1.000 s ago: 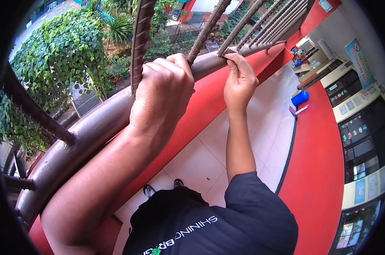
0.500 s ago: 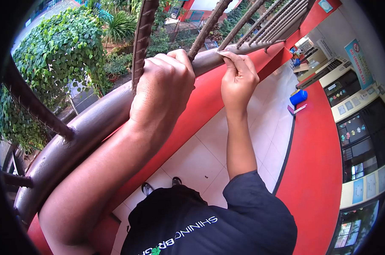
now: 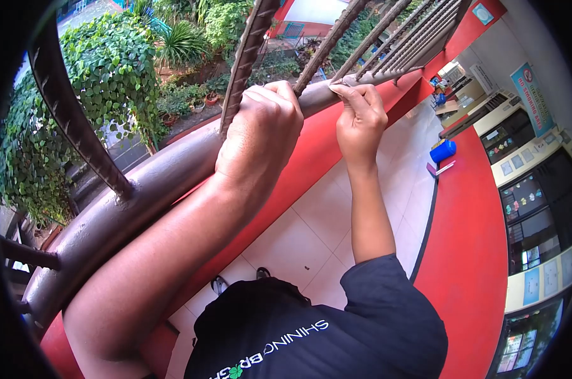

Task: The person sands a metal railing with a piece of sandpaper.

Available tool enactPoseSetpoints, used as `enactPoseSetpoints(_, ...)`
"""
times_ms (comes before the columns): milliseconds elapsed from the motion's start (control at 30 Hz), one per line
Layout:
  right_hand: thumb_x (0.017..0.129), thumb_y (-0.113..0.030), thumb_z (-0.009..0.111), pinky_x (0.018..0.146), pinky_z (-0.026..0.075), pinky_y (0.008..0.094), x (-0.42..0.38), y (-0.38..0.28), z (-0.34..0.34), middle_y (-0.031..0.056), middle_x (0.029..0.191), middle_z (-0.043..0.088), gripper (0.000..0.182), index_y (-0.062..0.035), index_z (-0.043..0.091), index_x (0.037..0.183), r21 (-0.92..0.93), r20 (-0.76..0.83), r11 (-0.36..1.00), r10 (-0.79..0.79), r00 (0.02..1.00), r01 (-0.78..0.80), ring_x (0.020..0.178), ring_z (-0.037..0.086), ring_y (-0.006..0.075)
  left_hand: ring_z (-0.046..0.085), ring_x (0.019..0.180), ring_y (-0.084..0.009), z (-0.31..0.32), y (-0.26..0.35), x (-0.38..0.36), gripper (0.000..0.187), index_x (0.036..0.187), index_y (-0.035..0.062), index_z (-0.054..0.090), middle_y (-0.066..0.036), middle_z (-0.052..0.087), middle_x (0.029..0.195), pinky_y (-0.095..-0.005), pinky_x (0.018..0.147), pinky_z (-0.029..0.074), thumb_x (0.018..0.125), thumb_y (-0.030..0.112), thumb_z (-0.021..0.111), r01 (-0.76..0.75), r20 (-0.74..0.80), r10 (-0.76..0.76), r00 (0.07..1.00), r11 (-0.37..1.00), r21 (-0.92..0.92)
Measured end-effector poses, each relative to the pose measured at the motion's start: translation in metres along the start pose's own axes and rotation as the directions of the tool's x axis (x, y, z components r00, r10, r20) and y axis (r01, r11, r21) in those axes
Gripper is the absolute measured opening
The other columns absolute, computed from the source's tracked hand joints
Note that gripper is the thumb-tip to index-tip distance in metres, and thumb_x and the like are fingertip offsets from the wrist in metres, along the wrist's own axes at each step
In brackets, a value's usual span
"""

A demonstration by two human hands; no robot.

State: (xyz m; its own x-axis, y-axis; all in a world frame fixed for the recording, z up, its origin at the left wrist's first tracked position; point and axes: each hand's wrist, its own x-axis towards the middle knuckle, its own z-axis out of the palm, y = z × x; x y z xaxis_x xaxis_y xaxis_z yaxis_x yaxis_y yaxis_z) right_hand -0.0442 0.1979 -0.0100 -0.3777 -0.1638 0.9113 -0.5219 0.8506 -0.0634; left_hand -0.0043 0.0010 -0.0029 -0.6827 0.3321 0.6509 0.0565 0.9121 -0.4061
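Observation:
My left hand (image 3: 261,129) is closed at the thick brown pipe rail (image 3: 172,165), its fingers curled over the far side and partly hidden. It sits right beside a twisted metal bar (image 3: 245,63) that rises from the rail. Further along, my right hand (image 3: 363,123) pinches with thumb and fingertips against the rail, at the foot of another twisted bar (image 3: 369,47). Whatever lies between those fingertips is too small to make out.
Below the rail runs a red ledge (image 3: 286,180) beside a pale tiled floor (image 3: 298,234). Leafy plants (image 3: 109,82) grow beyond the bars. Across the walkway are a red strip (image 3: 463,252), a blue container (image 3: 443,149) and windows (image 3: 523,202).
My view has shifted, so the rail, bars and both hands appear a little further right and lower. Each hand stays by the same bar, with its fingers still closed.

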Motion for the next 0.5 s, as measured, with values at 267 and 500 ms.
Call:
enactPoseSetpoints(267,0.078,0.011,0.063,0.079,0.053,0.0446,-0.004,-0.005,-0.009,0.0096,0.088,0.063,0.035,-0.0076,0.079,0.103,-0.136,0.101,0.990,0.056,0.993,-0.042,0.085,0.063,0.0311,0.062,0.064,-0.0121,0.001,0.000,-0.001,0.062,0.096,0.0045,0.060,-0.001,0.062,0.073,-0.0290,0.057,0.047,0.083,0.062,0.076,0.000,-0.012,0.001,1.000,0.999,0.038)
enactPoseSetpoints(500,0.079,0.008,0.064,0.079,0.054,0.0442,0.001,-0.012,-0.015,0.0089,0.091,0.066,0.034,-0.0104,0.079,0.104,-0.247,0.124,0.967,-0.038,0.992,0.068,0.088,0.064,0.0308,0.062,0.064,-0.0119,-0.002,-0.001,-0.003,0.058,0.094,0.0054,0.059,0.000,0.061,0.072,-0.0294,0.058,0.046,0.084,0.060,0.076,-0.003,-0.039,0.004,0.999,1.000,0.008)
